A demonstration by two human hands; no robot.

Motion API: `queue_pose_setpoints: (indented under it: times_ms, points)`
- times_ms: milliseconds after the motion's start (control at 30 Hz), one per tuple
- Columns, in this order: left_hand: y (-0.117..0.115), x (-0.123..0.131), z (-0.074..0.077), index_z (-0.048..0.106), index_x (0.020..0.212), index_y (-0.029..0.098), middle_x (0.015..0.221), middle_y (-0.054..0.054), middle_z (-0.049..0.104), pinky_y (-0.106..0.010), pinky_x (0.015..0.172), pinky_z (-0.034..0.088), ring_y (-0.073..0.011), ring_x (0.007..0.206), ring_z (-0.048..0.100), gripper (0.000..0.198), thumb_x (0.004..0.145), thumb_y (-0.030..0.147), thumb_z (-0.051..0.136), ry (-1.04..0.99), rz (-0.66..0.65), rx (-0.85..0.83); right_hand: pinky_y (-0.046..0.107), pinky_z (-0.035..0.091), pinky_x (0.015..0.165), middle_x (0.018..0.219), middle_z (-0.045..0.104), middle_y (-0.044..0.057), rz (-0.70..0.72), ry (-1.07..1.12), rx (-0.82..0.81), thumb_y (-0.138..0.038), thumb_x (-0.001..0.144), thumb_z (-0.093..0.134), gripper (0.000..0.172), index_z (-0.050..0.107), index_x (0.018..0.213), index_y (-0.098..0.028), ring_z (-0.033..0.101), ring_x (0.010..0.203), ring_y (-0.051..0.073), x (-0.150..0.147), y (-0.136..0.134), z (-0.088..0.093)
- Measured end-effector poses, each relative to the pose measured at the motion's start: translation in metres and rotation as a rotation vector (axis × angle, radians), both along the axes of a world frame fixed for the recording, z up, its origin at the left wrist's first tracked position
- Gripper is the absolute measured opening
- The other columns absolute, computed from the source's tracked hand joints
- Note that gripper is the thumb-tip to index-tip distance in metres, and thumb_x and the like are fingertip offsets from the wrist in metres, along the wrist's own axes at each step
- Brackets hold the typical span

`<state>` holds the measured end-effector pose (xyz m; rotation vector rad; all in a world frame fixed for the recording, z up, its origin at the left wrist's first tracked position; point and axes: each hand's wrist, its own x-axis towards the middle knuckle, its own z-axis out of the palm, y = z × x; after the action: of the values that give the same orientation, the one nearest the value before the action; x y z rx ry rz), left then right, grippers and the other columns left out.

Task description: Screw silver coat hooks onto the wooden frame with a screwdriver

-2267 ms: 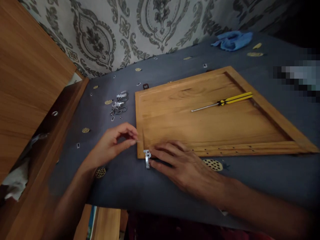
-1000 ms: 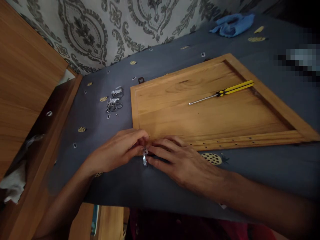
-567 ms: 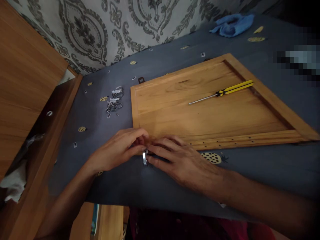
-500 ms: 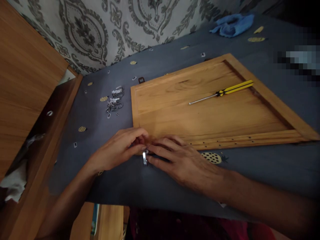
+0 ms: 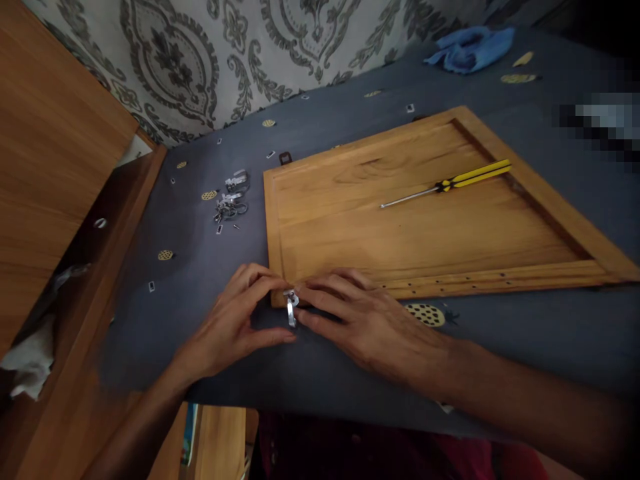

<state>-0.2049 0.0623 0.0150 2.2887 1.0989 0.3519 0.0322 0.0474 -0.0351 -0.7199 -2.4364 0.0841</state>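
Observation:
A wooden cabinet door (image 5: 400, 227) lies flat on the dark blue cloth. At its near left corner a small silver metal hinge piece (image 5: 291, 308) hangs over the edge. My right hand (image 5: 350, 320) holds that piece against the corner, fingers pressed round it. Just left of it, my left hand (image 5: 235, 320) rests on the cloth, fingers loosely spread, fingertips touching the door's corner and the piece. A yellow and black screwdriver (image 5: 450, 184) lies on the door's panel, away from both hands.
A heap of silver metal fittings (image 5: 231, 199) sits on the cloth left of the door. A blue rag (image 5: 467, 48) lies at the far edge. Wooden furniture (image 5: 55, 173) stands at the left, and patterned fabric covers the back.
My left hand has drawn back from a pinch at the door's corner and its fingers have spread on the cloth. My right hand stays on the metal piece.

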Motion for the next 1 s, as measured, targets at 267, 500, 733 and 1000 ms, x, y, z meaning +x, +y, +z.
queue_pose_setpoints:
  times_ms: [267,500,733,1000]
  points:
    - [-0.003,0.0,-0.018,0.062,0.124,0.029,0.116,-0.006,0.056,-0.041,0.096,0.048,-0.0257,0.111,0.053,0.047,0.084,0.048,0.078,-0.066,0.064,0.035,0.041,0.048,0.092,0.117,0.075,0.006,-0.006,-0.001,0.011,-0.021,0.101,0.055,0.018,0.072,0.107,-0.019,0.061,0.111,0.023,0.0,0.0,-0.001]
    - [-0.003,0.0,-0.022,0.063,0.121,0.028,0.115,-0.006,0.055,-0.04,0.095,0.048,-0.0245,0.11,0.054,0.044,0.084,0.047,0.079,-0.11,0.077,0.035,0.041,0.049,0.091,0.116,0.075,0.006,-0.003,0.011,0.012,-0.018,0.1,0.055,0.018,0.072,0.106,-0.019,0.062,0.109,0.023,0.0,0.0,-0.003]
    - [-0.002,0.002,-0.02,0.065,0.115,0.026,0.11,-0.004,0.054,-0.038,0.091,0.048,-0.0226,0.105,0.055,0.041,0.081,0.037,0.083,-0.135,0.07,0.012,0.041,0.05,0.091,0.116,0.075,0.008,0.011,0.005,-0.01,-0.013,0.098,0.054,0.022,0.071,0.11,-0.019,0.062,0.11,0.024,0.001,0.001,-0.002]
    - [-0.001,0.002,-0.022,0.064,0.116,0.025,0.11,-0.004,0.052,-0.036,0.089,0.047,-0.022,0.105,0.054,0.042,0.08,0.036,0.084,-0.154,0.058,0.023,0.042,0.052,0.089,0.122,0.071,0.013,-0.038,-0.022,0.001,-0.011,0.097,0.051,0.024,0.069,0.112,-0.016,0.064,0.104,0.025,-0.001,0.0,-0.003]
